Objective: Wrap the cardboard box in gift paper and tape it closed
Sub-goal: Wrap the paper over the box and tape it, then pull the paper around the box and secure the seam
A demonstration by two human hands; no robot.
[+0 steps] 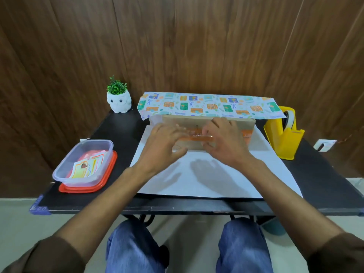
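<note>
A brown cardboard box (248, 124) with an orange band lies on the white underside of a gift paper sheet (206, 180). The sheet's far edge (208, 105) folds up over the back of the box and shows its printed side. My left hand (165, 142) and my right hand (226, 140) hover over the box top with fingers spread and fingertips on it. The left hand is blurred. A glossy clear strip (197, 137) shows on the box between the two hands. Both hands hide much of the box top.
A yellow tape dispenser (283, 136) stands at the right of the black table (325, 184). At the left, a clear plastic tub (82, 164) of stickers sits on an orange lid. A small potted plant in a white owl pot (119, 100) stands at the back left.
</note>
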